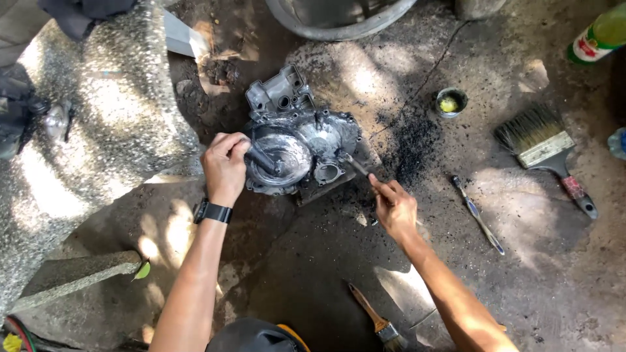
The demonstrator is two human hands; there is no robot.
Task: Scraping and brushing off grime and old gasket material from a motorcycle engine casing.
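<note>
The engine cover (297, 140) is gripped at its rim by the left hand (225, 166) and scrubbed with a small brush (355, 165) pinched in the right hand (393, 207); steady bracing is needed next.

The dirty grey concrete ground (521, 274) has a crack and a patch of black grit. On it lie a grimy silver metal engine cover (301, 137), a wide paintbrush with pale bristles (544, 148), a thin blue toothbrush (478, 215), a small brown-handled paintbrush (377, 319), a little round tin with yellow stuff inside (451, 102) and a big rough grey stone (98, 130).
</note>
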